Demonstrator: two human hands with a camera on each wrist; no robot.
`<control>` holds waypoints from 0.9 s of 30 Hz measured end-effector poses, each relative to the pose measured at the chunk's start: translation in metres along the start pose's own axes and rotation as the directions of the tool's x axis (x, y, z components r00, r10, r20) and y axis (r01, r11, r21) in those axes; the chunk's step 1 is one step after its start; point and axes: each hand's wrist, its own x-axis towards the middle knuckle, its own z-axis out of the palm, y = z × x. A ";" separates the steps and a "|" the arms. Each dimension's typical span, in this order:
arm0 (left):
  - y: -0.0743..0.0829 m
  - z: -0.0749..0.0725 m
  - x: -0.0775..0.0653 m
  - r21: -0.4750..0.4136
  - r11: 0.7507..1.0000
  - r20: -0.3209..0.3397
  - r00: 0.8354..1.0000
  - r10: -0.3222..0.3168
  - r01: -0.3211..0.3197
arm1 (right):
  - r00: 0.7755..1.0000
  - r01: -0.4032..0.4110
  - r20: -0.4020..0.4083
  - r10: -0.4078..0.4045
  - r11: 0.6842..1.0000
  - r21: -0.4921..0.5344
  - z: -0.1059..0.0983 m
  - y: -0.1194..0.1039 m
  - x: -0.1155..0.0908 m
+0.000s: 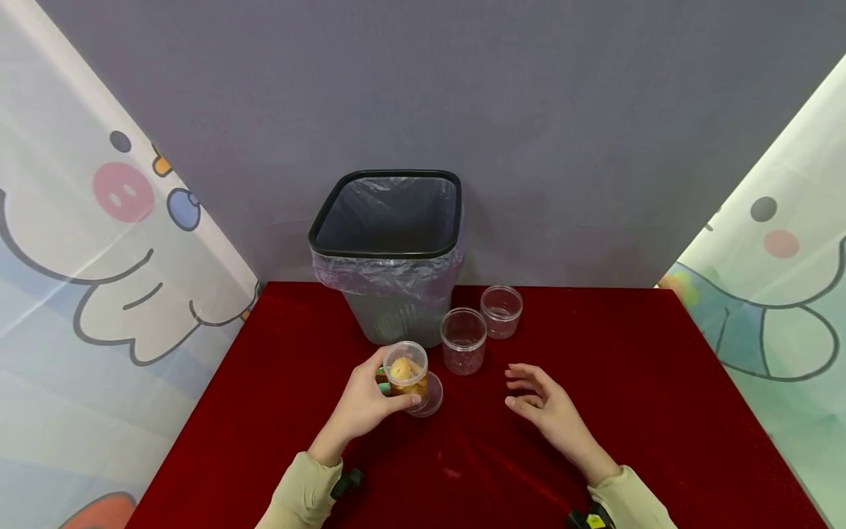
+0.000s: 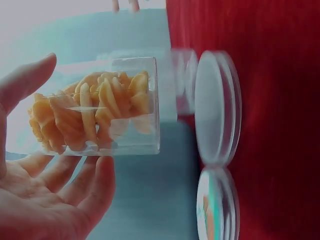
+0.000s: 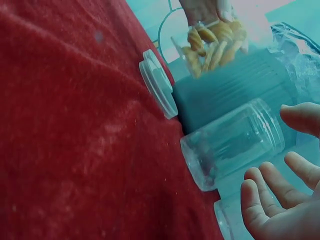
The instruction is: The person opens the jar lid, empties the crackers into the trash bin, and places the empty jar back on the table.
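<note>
Currently left hand (image 1: 362, 402) holds clear snack jar (image 1: 406, 376) between thumb and fingers, long axis near upright, mouth up, base raised just above lids (image 2: 218, 107) below hand; right hand (image 1: 546, 408) relaxed, grasping nothing, thumb apart from fingers; second jar (image 1: 464, 347) upright, leftward beyond right hand; bin (image 1: 396, 317) beyond left

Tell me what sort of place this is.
Probably a small staged booth: a red-covered table with a plain grey backdrop behind it and cartoon-printed sheets on both sides.
</note>
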 end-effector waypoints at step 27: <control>0.002 0.107 0.014 -0.106 0.989 0.268 0.955 0.131 -0.106 | 0.978 0.207 0.025 -0.206 0.978 -0.020 0.025 -0.021 -0.006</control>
